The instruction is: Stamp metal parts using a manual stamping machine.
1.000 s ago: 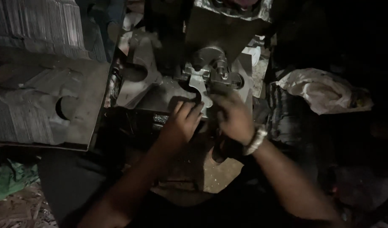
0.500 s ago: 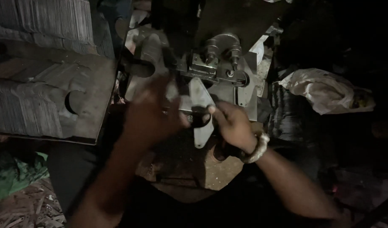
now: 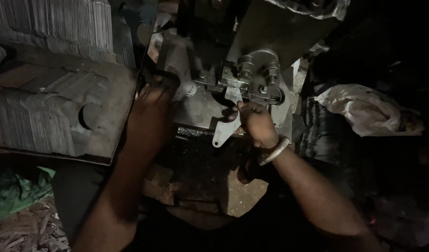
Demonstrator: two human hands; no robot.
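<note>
Dim workshop surrounding a metal press (image 3: 251,56), with stacked cut sheets (image 3: 41,116) lying at left. Right hand (image 3: 257,122) is pinching a flat metal blank (image 3: 222,131) under the die (image 3: 256,77). Left hand (image 3: 151,109) is resting beside it, grip unclear. Risk: fingers being crushed, sitting so near the tooling.

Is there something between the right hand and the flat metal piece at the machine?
No. The right hand already pinches the flat metal piece below the machine head; nothing visible lies between them.
</note>
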